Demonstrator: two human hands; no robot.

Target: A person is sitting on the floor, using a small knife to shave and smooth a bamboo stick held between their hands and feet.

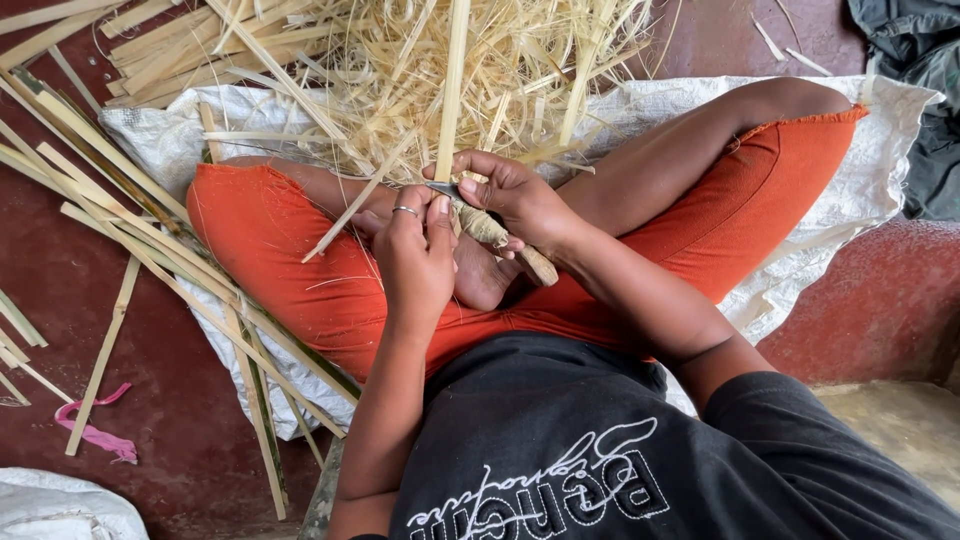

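**Bamboo strip and knife held over crossed legs**

Head view: the person sits cross-legged on a white woven sack (850, 170) spread over a dark red floor (170, 400). The legs are in orange shorts (300, 270), and a black shirt with white lettering fills the lower part of the picture.

The left hand (415, 255), with a ring on one finger, has its fingers curled closed around the lower end of a long pale bamboo strip (452, 90), thumb pressed up beside it. The strip stands nearly upright from the hands and runs out of the top of the picture. The right hand (515, 200) is clenched around a knife (495, 232) whose handle is wrapped in pale cord; the wooden butt sticks out below the hand, toward the bare foot. The dark blade tip shows between the two hands, touching the strip at the point where the left thumb holds it. Both hands are pressed close together above the ankles.

Just beyond the hands lies a loose heap of thin bamboo shavings (420, 70), reaching onto the knees. Longer split slats (150, 250) lie fanned across the floor and sack at the left, some with green skin. A pink scrap of ribbon (95, 430) lies on the floor at lower left, near another white sack corner. At the right a red step edge rises, and dark cloth (915, 60) lies in the top right corner.
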